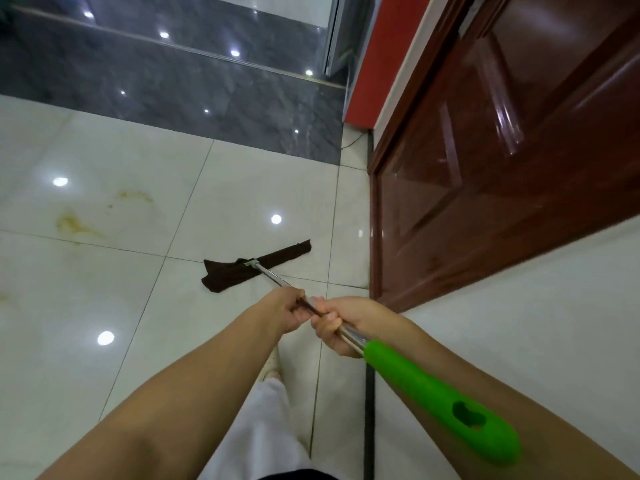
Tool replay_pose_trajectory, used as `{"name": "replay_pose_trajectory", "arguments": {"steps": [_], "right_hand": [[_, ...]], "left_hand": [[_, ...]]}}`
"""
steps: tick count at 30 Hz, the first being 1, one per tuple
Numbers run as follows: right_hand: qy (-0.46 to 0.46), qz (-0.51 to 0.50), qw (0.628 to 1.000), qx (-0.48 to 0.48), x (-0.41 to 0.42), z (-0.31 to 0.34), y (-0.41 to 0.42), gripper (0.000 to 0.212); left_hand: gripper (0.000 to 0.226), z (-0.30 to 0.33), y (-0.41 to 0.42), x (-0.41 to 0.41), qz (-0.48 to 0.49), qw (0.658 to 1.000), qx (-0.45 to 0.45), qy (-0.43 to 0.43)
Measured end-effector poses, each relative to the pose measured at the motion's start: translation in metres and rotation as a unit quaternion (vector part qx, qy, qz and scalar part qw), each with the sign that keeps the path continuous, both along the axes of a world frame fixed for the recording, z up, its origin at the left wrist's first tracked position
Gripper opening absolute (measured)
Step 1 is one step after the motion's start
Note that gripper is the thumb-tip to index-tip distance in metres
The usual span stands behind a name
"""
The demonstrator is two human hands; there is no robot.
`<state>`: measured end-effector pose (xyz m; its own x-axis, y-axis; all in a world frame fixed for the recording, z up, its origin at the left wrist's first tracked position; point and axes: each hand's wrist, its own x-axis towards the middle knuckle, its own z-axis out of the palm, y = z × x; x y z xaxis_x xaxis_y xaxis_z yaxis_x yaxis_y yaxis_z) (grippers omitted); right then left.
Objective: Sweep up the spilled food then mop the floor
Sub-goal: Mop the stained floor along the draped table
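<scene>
I hold a flat mop with both hands. Its dark brown cloth head [254,266] lies on the glossy white tile floor [104,306], one end folded over. A silver pole [273,276] runs from the head back to a green handle end [440,400]. My left hand [287,311] grips the pole further down, and my right hand [341,323] grips it just below the green handle. Yellowish smears [74,225] stain the tiles to the left of the mop head, apart from it.
A dark red wooden door [502,161] stands close on the right, with a white wall [519,323] nearer me. A dark grey marble step [166,81] crosses the far side. My white trouser leg and shoe [270,393] are below my hands.
</scene>
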<state>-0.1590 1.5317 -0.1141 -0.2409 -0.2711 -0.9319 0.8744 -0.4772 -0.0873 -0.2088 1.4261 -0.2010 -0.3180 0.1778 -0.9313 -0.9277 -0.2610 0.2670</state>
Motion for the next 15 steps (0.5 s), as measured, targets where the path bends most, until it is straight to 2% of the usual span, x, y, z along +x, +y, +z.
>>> {"name": "replay_pose_trajectory", "arguments": {"steps": [6, 15], "right_hand": [[-0.016, 0.040, 0.999, 0.024, -0.105, -0.011, -0.008, 0.014], [-0.022, 0.098, 0.994, 0.049, -0.225, -0.012, -0.036, 0.018]], "left_hand": [[0.037, 0.002, -0.017, -0.097, 0.007, 1.000, 0.017, -0.009], [0.034, 0.013, -0.047, -0.204, 0.060, 0.997, 0.025, -0.032]]}}
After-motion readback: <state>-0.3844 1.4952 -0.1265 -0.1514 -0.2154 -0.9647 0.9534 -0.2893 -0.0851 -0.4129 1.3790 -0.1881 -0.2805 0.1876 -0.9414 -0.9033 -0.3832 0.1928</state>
